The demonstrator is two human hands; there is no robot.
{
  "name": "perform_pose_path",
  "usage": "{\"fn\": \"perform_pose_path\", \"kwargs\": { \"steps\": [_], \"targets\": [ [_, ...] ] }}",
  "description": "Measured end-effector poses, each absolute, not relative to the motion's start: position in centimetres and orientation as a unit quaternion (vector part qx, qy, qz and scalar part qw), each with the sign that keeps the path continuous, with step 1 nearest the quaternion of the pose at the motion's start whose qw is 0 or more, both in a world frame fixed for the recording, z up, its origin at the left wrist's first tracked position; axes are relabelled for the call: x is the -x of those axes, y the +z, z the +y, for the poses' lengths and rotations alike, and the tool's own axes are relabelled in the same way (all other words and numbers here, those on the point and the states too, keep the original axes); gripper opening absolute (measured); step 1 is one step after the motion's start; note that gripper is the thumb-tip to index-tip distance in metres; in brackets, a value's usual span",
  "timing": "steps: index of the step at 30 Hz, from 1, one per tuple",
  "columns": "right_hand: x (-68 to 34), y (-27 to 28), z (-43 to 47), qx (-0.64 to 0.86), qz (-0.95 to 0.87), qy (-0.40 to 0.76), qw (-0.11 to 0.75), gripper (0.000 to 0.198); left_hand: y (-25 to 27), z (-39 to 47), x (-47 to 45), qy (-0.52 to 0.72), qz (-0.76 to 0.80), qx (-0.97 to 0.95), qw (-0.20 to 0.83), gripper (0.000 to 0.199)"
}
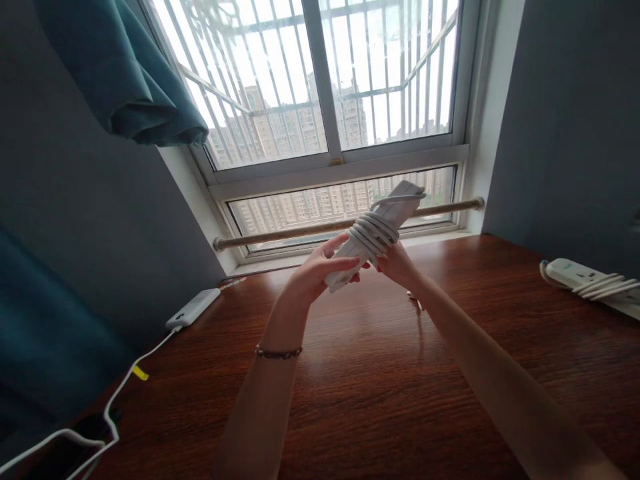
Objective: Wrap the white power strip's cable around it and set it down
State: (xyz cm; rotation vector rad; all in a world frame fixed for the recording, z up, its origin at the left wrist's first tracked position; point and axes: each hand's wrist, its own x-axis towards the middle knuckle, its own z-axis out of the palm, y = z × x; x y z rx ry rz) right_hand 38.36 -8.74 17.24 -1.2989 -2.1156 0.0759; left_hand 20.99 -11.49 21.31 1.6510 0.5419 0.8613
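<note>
Head view: a white power strip [373, 233] with its cord coiled around the middle is held in the air above the far part of the tabletop [380, 393], long axis slanting up and away to the right, toward the window. Left hand [320, 270] clasps the near lower end and right hand [395, 263] supports the coiled section, both closed on it. A second power strip [590, 283] lies at the right edge and a power bank [193, 308] at the far left corner, both well apart, neither obstructing.

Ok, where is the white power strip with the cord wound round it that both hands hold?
The power strip is held above the wooden desk, centre frame before the window, between the left hand and the right hand.
</note>
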Motion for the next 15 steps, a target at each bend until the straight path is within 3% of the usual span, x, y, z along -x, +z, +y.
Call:
{"fn": "perform_pose_path", "kwargs": {
  "steps": [3,6,9,15],
  "targets": [
    [-38.8,16.8,-8.2,0.492,-0.782,0.17,0.343,0.035,21.0,-10.9,-21.1,0.405,0.278,-0.677,0.548,0.06],
    [-39.8,16.3,-7.5,0.514,-0.766,0.244,0.297,0.038,20.7,-10.2,-21.0,0.431,0.318,-0.664,0.522,0.056],
    [-41.1,16.5,-7.2,0.549,-0.774,0.184,0.255,0.032,20.6,-9.6,-20.6,0.453,0.33,-0.661,0.499,0.047],
    [-42.6,19.1,-9.3,0.56,-0.766,0.026,0.316,0.023,19.9,-8.4,-21.0,0.469,0.377,-0.633,0.488,0.047]
  ]
}}
